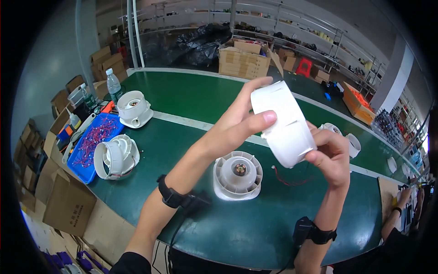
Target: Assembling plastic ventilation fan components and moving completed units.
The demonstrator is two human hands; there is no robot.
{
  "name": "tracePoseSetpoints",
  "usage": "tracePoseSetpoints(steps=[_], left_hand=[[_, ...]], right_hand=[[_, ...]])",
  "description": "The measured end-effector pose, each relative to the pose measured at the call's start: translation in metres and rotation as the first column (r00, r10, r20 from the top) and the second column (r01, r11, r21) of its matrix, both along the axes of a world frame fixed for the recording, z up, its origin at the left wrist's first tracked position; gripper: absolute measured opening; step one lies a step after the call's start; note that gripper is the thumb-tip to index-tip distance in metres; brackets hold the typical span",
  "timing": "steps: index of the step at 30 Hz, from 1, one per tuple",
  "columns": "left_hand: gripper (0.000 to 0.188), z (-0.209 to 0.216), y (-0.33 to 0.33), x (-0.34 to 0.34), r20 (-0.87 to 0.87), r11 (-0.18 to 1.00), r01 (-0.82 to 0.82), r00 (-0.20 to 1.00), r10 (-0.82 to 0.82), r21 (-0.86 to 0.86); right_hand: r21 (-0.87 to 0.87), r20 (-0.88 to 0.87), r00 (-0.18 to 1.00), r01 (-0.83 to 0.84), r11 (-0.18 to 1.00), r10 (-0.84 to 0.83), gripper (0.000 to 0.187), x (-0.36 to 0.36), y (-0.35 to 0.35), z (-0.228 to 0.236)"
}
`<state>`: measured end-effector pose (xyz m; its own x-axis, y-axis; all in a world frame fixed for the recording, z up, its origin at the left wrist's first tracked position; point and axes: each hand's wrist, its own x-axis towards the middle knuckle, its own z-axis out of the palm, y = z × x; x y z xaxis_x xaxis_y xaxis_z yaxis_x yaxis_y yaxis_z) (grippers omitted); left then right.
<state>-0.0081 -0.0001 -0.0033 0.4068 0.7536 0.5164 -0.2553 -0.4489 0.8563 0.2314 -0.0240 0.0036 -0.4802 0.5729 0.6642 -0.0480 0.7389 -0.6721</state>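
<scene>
Both my hands hold a white plastic ring-shaped housing (285, 123) up above the green table, tilted with its outer wall toward me. My left hand (239, 116) grips its upper left side, thumb across the wall. At its lower right edge, my right hand (331, 153) pinches the rim between thumb and fingers. Below, a white round fan base (237, 176) with radial ribs and a metal-coloured centre stands on the table. A thin dark red wire (292, 183) lies to its right.
On the left are a blue tray (82, 171) of red wires and two white fan housings (109, 160), (133, 109). Bottles (113, 86) stand behind them. More white housings (352, 145) sit at the right. A co-worker's arm (396, 208) shows at far right; cardboard boxes (244, 61) stand beyond the table.
</scene>
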Motion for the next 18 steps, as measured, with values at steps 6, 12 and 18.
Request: tracePoseSetpoints(steps=[6, 12, 18], left_hand=[[0.091, -0.001, 0.004, 0.000, 0.024, 0.929, -0.191, 0.981, 0.194, 0.318], [0.083, -0.003, 0.001, 0.007, 0.002, 0.868, -0.333, 0.934, 0.357, 0.367], [0.068, 0.001, 0.000, 0.005, -0.059, 0.937, -0.289, 0.950, 0.306, 0.195]], right_hand=[[-0.124, 0.103, 0.992, 0.079, 0.989, -0.067, 0.029, -0.017, -0.017, 0.008], [-0.104, 0.157, 0.976, 0.169, 0.980, -0.152, 0.031, -0.028, -0.009, 0.001], [-0.022, 0.276, 0.941, 0.212, 0.977, -0.198, 0.028, -0.040, -0.010, 0.000]])
